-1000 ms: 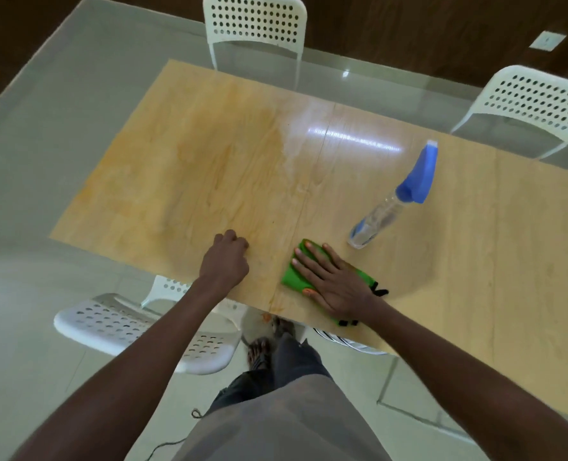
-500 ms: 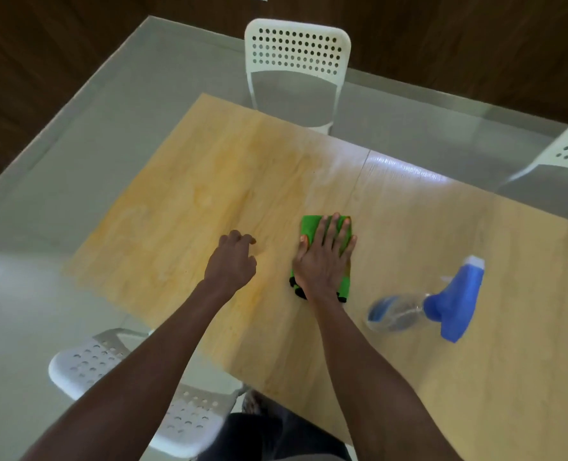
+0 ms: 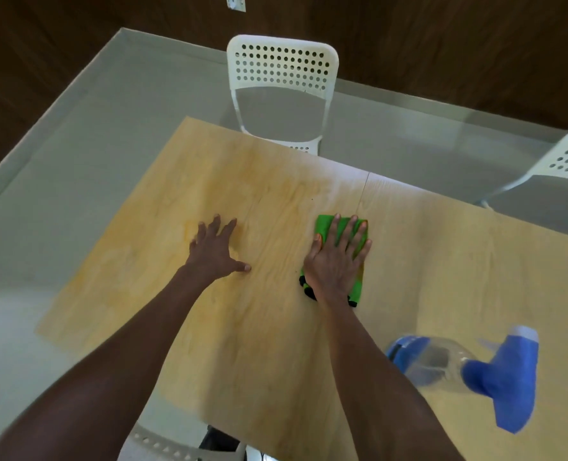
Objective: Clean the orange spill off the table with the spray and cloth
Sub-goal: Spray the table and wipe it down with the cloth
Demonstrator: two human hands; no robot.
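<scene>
Presently, table (image 3: 425, 261): pale wood grain, faint orange film
Cloth (image 3: 325, 227): green, folded, black trim
Right hand (image 3: 337, 257): flat, pressing cloth
Left hand (image 3: 214, 251): splayed on wood
Spray (image 3: 468, 371): clear, blue trigger, blurred

My right hand (image 3: 337, 257) lies flat on the cloth (image 3: 324, 226), which sits on the table (image 3: 276, 344) near its middle. My left hand (image 3: 214, 249) rests on the table, left of the cloth and apart from it. The spray bottle (image 3: 468, 367) lies on its side to my right, nearer me. One chair (image 3: 282, 91) stands behind the table's far edge, another chair (image 3: 555, 181) far right.
</scene>
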